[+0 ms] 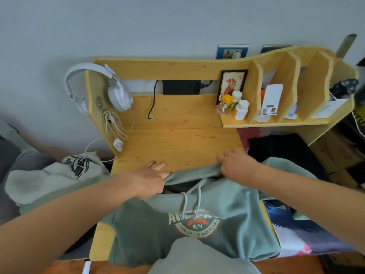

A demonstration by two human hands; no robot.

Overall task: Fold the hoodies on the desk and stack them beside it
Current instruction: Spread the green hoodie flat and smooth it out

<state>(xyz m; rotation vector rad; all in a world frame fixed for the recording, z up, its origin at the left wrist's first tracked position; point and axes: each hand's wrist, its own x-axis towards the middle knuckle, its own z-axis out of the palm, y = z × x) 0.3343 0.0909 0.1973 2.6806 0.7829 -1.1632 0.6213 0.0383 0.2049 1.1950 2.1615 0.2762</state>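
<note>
1. Spanning most of the view, the desk (177,135) stands against the wall, its far half bare wood, with headphones (116,89) hung on its left panel and shelves (286,91) at far right.
2. We see the green hoodie (227,204) laid front up across the near half, logo showing, hood toward the far side.
3. A grey hoodie (59,175) lies just off the left edge; whether it is folded we cannot tell.
4. Our left hand (150,180) pinches the hood's left edge; our right hand (237,167) grips its right edge, fingers curled in the cloth.
5. We judge this the spreading step: next, pull the hood flat, then fold the sleeves inward.
</note>
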